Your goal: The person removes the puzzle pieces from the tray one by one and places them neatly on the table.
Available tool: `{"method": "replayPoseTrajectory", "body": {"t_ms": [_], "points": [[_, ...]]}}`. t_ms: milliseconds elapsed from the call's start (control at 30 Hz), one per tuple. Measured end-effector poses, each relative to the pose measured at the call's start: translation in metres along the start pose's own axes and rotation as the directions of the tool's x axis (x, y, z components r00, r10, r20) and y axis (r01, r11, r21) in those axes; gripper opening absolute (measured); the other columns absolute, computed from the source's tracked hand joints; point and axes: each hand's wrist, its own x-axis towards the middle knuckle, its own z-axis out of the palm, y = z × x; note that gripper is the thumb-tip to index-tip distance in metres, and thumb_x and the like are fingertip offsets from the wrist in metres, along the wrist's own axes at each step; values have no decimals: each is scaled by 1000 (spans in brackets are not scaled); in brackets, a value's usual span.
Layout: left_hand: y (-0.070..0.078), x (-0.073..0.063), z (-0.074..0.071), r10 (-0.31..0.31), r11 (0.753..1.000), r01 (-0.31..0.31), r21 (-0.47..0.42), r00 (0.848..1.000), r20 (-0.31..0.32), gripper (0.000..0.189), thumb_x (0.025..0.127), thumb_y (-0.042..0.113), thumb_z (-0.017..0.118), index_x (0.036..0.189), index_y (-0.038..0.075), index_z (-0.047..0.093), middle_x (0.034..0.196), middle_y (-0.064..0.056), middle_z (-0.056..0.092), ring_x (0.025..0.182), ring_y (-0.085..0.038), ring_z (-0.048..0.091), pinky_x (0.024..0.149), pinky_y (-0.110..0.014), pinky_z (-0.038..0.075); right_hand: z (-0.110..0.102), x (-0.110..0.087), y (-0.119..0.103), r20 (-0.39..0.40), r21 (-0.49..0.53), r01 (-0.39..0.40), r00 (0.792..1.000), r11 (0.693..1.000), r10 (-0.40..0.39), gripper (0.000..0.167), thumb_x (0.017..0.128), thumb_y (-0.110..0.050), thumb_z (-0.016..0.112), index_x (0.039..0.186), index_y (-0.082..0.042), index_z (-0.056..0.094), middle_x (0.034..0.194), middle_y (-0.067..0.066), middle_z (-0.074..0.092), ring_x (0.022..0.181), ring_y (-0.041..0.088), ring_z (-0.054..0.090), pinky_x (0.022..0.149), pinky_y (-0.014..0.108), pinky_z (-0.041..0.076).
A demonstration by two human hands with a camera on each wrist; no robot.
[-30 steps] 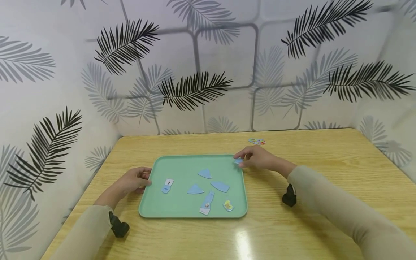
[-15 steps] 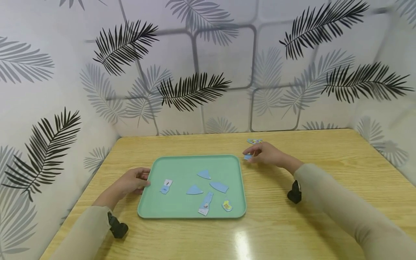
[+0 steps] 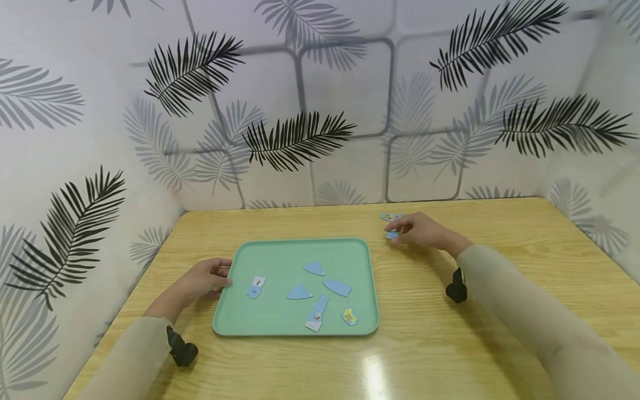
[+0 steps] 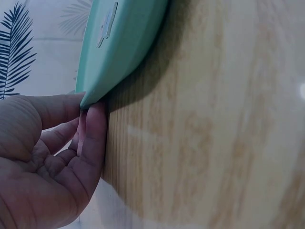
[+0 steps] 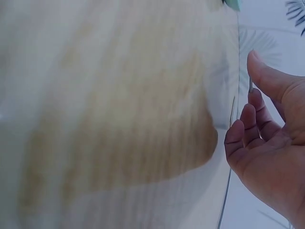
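My left hand pinches the left edge of a green tray, thumb on top of the rim and fingers beneath it, as the left wrist view shows. Several flat puzzle pieces lie on the tray, among them a blue one with a boat picture and a yellow-marked one. Beyond the tray's far right corner, my right hand pinches a small blue puzzle piece between thumb and fingers; it appears edge-on in the right wrist view. Just past those fingertips lies a colourful puzzle piece on the table.
The wooden table carries the tray left of its middle. A wall with a leaf pattern rises right behind the table's far edge, and another closes in on the left side.
My right hand has carried the blue puzzle piece from over the tray's far right corner, rightward and away, to near the colourful piece. My left hand stays at the tray's edge.
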Motion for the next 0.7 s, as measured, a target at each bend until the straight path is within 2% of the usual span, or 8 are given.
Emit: {"method": "replayPoseTrajectory", "body": {"t_ms": [167,467,700], "points": [[-2,2,0,4,1000,-4,0,1000,1,52,94,2,61,142,-3,42,112,-15,52,96,-24,51,71,-34,52,-7,4,1,-10,-7,6,1000,1000,-6,35,89,-11,72,121,2,65,117,19,62,107,32,55,89,43,46],[0,4,-1,-4,1000,4,8,1000,5,51,95,2,60,142,-3,41,114,-15,52,99,-24,51,73,-33,52,-12,14,8,-10,-15,1,1000,1000,-1,34,89,-8,71,121,3,65,122,23,60,112,37,54,94,47,45],[0,1,-1,-6,1000,6,9,1000,4,51,95,2,60,142,-4,41,114,-15,52,97,-24,52,73,-35,52,-12,18,13,-26,-31,-3,1000,1000,3,32,89,-6,71,120,3,66,120,21,62,107,33,56,88,40,46]]}}
